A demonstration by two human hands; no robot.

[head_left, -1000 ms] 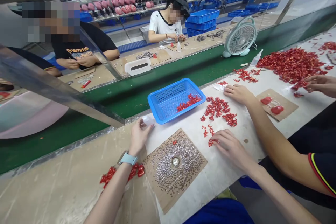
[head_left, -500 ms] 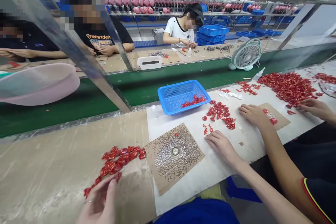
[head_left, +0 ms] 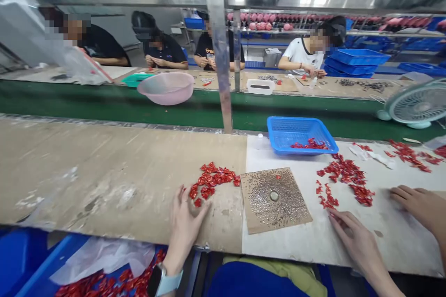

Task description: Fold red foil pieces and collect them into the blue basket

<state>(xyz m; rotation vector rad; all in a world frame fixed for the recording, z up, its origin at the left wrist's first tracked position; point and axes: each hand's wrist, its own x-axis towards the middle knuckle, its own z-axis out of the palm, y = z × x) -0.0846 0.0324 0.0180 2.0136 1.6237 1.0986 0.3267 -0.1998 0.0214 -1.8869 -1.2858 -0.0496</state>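
Along the table (head_left: pixel 104 171), the left hand (head_left: pixel 186 227) lies open beside red glossy pieces (head_left: pixel 212 178), the right hand (head_left: pixel 358 241) open near another pile (head_left: pixel 343 178). A careless sweep could spill them.

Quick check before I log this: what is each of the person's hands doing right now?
Left hand: open, fingers spread, nothing visibly held, beside the red pieces.
Right hand: open, fingertips at the other red pile, nothing visibly held.

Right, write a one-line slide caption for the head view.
Left hand by shiny red pieces, right hand below another red pile, cardboard sheet of small metal parts between.
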